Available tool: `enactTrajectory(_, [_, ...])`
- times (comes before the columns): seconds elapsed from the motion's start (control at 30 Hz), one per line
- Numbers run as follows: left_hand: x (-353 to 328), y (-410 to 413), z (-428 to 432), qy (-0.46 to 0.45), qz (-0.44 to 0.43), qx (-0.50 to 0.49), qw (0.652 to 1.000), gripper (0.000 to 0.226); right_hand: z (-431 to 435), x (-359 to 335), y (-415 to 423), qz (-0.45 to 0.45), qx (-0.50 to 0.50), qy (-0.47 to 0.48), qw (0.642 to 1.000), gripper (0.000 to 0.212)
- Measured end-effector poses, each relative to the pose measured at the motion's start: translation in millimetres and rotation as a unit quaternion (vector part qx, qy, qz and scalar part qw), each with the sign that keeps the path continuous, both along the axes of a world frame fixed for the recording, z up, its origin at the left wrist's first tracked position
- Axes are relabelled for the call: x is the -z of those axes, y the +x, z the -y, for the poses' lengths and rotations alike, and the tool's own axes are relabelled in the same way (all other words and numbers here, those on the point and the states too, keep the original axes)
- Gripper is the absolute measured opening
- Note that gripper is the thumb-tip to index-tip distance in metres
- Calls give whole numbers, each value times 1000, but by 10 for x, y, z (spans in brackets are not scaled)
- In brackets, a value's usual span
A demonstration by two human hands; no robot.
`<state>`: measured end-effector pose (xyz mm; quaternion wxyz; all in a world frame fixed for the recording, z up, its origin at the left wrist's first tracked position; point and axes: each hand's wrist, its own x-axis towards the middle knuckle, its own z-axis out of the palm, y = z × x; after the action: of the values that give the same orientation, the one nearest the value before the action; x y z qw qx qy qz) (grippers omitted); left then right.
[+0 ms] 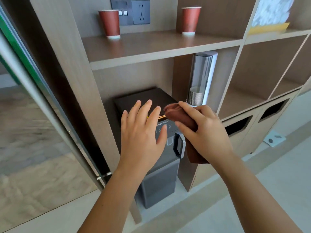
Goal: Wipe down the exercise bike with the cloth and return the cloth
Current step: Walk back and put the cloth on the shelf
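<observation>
Cloth [180,117] half hidden in right hand [208,132], fingers clamped | left hand [141,137] fingers apart, maybe touching dispenser [158,187]

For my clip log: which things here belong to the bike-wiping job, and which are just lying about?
Job: brown cloth, gripped by the right hand; left hand, open, holding nothing. No bike in view.
Lying about: red cups, water dispenser, cup holder, wall socket.
</observation>
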<state>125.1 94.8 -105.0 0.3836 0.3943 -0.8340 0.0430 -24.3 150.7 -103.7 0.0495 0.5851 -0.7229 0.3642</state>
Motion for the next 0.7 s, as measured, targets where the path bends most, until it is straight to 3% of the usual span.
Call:
enactTrajectory(0.23, [-390, -209, 377, -107, -35, -14, 994, 42, 509, -470, -245, -21, -43, -60, 997, 54])
enactTrajectory(0.37, [-676, -283, 551, -154, -74, -18, 985, 39, 717, -812, -383, 10, -63, -118, 991, 53])
enactTrajectory(0.7, [-1168, -406, 1078, -155, -22, -106, 982, 42, 1494, -1466, -588, -84, -69, -143, 984, 51])
